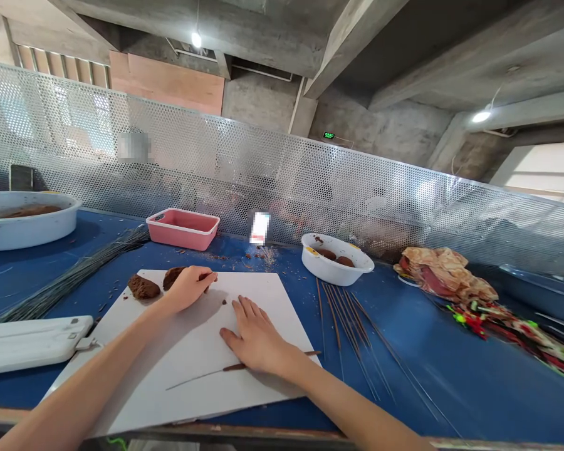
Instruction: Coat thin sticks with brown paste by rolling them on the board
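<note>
My left hand (188,287) rests at the far edge of a white board (183,369), fingers curled over a brown lump of paste (173,275). A second brown lump (143,287) lies just left of it. My right hand (255,337) lies flat on the board, fingers stretched out, pressing on a thin stick (235,368) partly coated in brown paste. The stick runs under the palm, its ends showing on both sides.
Several coated sticks (343,313) fan out on the blue table right of the board. A white bowl (336,266) holds brown lumps; a pink tray (182,228) and a big white basin (23,219) stand farther back. Bare wires (70,275) lie left; crumpled cloth (444,272) lies right. A perforated metal screen (282,181) closes the back.
</note>
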### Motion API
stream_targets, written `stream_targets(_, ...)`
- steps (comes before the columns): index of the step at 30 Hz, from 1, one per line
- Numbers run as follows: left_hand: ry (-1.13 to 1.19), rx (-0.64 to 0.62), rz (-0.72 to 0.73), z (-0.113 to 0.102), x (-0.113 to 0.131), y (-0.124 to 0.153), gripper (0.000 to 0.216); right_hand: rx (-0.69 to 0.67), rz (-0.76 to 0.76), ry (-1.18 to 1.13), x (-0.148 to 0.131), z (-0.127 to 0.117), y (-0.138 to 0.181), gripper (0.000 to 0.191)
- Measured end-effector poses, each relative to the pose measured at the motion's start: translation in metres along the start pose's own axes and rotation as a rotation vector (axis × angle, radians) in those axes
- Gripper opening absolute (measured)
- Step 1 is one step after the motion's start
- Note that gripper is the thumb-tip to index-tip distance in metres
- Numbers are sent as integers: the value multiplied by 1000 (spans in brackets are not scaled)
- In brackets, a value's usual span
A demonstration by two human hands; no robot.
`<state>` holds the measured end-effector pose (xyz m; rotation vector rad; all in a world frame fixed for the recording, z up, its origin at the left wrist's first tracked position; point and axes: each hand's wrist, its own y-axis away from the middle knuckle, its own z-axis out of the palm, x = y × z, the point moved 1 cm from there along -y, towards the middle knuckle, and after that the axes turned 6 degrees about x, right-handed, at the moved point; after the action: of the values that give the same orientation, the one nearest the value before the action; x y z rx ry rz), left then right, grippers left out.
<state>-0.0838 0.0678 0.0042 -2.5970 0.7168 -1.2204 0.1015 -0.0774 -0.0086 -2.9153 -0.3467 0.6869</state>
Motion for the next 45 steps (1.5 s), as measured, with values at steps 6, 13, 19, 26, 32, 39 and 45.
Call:
stream_targets(6, 51, -15, -12, 1, 3, -1, 44, -27, -50, -35, -5, -18, 60, 50)
stream_targets(13, 83, -19, -39, 2, -1, -1, 45, 99, -102, -26, 35, -43, 81, 21)
stream_targets(19, 39, -69, -33, 4, -3, -2, 46, 186, 55, 14, 86, -67, 107, 29)
stream_targets(26, 13, -99, -24, 4, -4, -2, 50, 180, 137, -6, 101, -79, 134, 29)
stream_targets(32, 41, -110, -21, 3, -4, -4, 52, 192, 135, -81, 99, -78, 131, 24)
stream_targets(39, -70, -70, 55, 1, -2, -1, 47, 213, 152, -289, 97, -81, 124, 22)
stream_targets(45, -98, -70, 91, 1, -3, 0, 45, 229, 166, -390, 106, -75, 108, 24)
